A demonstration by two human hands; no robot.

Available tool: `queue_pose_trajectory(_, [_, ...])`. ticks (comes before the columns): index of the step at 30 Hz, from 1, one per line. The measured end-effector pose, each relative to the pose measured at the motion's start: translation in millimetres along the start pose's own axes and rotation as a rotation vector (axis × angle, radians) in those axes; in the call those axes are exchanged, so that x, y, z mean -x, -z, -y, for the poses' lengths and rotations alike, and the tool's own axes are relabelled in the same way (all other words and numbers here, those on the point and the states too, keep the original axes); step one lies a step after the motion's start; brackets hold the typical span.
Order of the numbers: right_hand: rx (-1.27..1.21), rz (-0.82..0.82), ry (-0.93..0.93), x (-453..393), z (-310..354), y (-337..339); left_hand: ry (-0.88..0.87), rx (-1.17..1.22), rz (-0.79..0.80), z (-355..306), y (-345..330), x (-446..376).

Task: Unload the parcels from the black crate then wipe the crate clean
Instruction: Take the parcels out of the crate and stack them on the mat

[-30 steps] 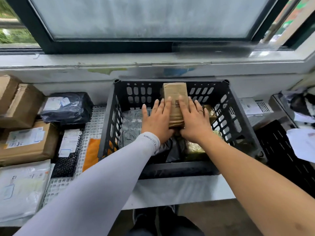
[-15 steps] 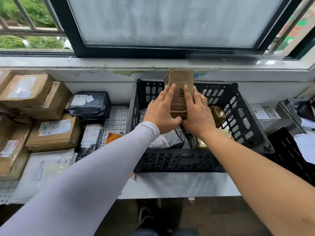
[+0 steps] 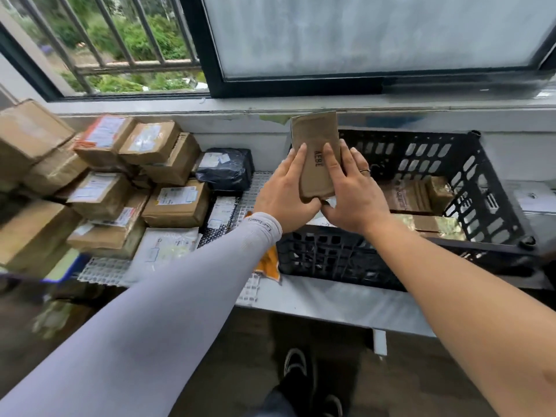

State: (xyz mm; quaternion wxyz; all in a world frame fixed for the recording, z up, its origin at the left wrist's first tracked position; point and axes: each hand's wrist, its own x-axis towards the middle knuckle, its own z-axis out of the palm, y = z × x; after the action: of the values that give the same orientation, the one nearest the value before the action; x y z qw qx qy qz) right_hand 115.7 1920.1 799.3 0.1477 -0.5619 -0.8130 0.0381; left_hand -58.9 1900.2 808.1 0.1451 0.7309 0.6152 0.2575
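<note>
A brown paper parcel (image 3: 316, 136) with dark lettering is held upright above the left end of the black crate (image 3: 481, 188). My left hand (image 3: 285, 194) grips its left side and bottom, and my right hand (image 3: 352, 194) grips its right side, a ring on one finger. Inside the crate lie more parcels: a brown box (image 3: 412, 194) and a gold-wrapped one (image 3: 436, 227) at the right. The crate's floor under my hands is hidden.
Left of the crate, several brown boxes (image 3: 177, 203), a black bag parcel (image 3: 225, 170) and a white mailer (image 3: 168, 248) are stacked on a white grid mat (image 3: 102, 267). An orange packet (image 3: 267, 263) lies by the crate's left front corner. The window sill runs behind.
Both hands have lifted the brown parcel up out of the crate and carried it left, toward the crate's left end. The view has swung left, showing more of the stacked boxes.
</note>
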Motion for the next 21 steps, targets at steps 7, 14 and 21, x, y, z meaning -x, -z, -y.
queue_pose_trajectory(7, [0.049,-0.064,0.053,-2,38,-4,-0.015,-0.25,-0.019,28,33,21])
queue_pose_trajectory(14, [0.31,-0.084,0.169,-21,81,-4,-0.024,-0.27,-0.047,79,61,27])
queue_pose_trajectory(21, [0.38,-0.114,0.082,-50,154,-5,-0.101,-0.117,-0.108,135,108,21])
